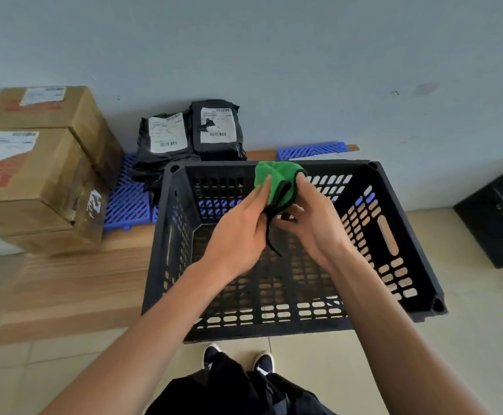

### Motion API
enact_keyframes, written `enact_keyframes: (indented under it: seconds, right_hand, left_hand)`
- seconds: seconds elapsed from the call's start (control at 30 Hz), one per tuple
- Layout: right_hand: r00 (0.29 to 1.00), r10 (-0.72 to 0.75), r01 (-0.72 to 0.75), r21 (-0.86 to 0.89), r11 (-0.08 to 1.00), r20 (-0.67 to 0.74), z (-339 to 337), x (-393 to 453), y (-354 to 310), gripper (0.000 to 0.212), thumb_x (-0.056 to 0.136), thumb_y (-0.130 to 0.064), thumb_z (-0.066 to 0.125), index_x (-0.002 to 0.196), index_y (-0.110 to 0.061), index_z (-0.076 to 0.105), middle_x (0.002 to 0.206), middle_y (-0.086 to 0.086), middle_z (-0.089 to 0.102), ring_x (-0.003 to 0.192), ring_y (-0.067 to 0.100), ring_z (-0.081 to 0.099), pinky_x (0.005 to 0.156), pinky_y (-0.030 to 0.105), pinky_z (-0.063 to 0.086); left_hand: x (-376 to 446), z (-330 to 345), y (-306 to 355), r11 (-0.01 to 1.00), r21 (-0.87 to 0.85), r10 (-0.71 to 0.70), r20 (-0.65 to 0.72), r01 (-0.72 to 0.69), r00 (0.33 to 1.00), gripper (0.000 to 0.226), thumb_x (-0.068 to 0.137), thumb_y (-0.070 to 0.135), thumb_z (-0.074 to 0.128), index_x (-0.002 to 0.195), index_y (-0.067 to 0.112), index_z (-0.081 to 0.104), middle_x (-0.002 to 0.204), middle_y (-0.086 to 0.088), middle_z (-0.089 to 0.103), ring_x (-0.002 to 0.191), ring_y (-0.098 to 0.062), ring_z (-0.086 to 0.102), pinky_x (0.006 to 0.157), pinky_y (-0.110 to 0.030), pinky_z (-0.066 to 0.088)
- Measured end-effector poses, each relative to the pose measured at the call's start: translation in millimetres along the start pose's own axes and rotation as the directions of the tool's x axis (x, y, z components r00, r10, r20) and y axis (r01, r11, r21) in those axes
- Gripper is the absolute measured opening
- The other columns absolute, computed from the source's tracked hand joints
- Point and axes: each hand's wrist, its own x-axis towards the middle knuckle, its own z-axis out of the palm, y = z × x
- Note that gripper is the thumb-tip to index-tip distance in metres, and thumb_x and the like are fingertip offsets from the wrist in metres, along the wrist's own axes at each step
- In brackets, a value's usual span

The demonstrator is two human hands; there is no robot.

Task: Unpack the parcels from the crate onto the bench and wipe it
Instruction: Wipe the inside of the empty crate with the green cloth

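Wooden tabletop (73, 283), frame left: parcels (190, 133) and boxes (34, 163) unloaded. Crate (394, 235), centre: emptied. Both hands, left hand (238, 232) and right hand (313, 217), grip green cloth (277, 181); wiping apparently pending.

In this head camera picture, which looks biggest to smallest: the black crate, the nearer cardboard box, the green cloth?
1. Black slotted plastic crate, though it is nearest the camera.
2. Nearer brown cardboard box.
3. Green cloth with black edging.
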Motion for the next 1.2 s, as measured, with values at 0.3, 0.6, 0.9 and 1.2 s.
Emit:
enact_keyframes:
  seconds: [0.3, 0.6, 0.9, 1.2]
  right_hand:
    - [0.99, -0.139, 0.137, -0.106, 0.985, -0.013, -4.8, 6.5, -0.6, 0.033, 0.091, -0.017, 0.071, 0.123, -0.012, 0.068, 0.117, 0.007, 0.075, 0.113, 0.024, 0.07, 0.098, 0.04, 0.056]
    - [0.99, -0.104, 0.104, -0.003, 0.995, 0.095, 36.7, 8.3, -4.5, 0.032, 0.095, -0.009, 0.066, 0.128, -0.007, 0.063, 0.124, 0.012, 0.072, 0.117, 0.029, 0.068, 0.099, 0.045, 0.056]
    - [0.97, -0.099, 0.164, -0.297, 0.941, 0.223, 164.2, 21.0, 35.3, 0.035, 0.092, -0.016, 0.072, 0.127, -0.013, 0.066, 0.121, 0.004, 0.074, 0.114, 0.022, 0.07, 0.1, 0.047, 0.055]
    - [0.985, -0.074, 0.168, -0.77, 0.616, 0.155, 323.6, 29.4, 114.9, 0.07, 0.092, -0.016, 0.068, 0.153, -0.031, 0.038, 0.144, -0.004, 0.056, 0.11, 0.004, 0.052, 0.071, 0.002, 0.038]
  left_hand:
    - [-19.8, 16.1, 14.2, 0.996, 0.089, -0.038, 0.091, 0.03, 0.995, 0.091, 0.092, 0.007, 0.056, 0.164, 0.026, 0.004, 0.172, -0.002, -0.002, 0.158, -0.016, 0.002, 0.127, -0.034, 0.019]
    - [-38.5, -47.0, -21.2, 0.838, -0.491, -0.413, -0.292, 0.235, 0.863, 0.052, 0.099, 0.025, 0.066, 0.148, 0.027, 0.051, 0.139, 0.014, 0.06, 0.126, 0.003, 0.056, 0.101, -0.019, 0.05]
    - [-88.0, -143.4, -100.8, 0.721, -0.672, -0.485, -0.315, 0.168, 0.816, 0.034, 0.093, 0.007, 0.071, 0.12, 0.028, 0.068, 0.103, -0.004, 0.076, 0.097, -0.017, 0.074, 0.08, -0.03, 0.061]
    - [-166.7, -220.1, -232.4, 0.722, -0.637, -0.594, -0.374, 0.268, 0.712, 0.044, 0.094, 0.001, 0.067, 0.126, 0.031, 0.065, 0.114, 0.003, 0.073, 0.104, -0.012, 0.072, 0.082, -0.028, 0.061]
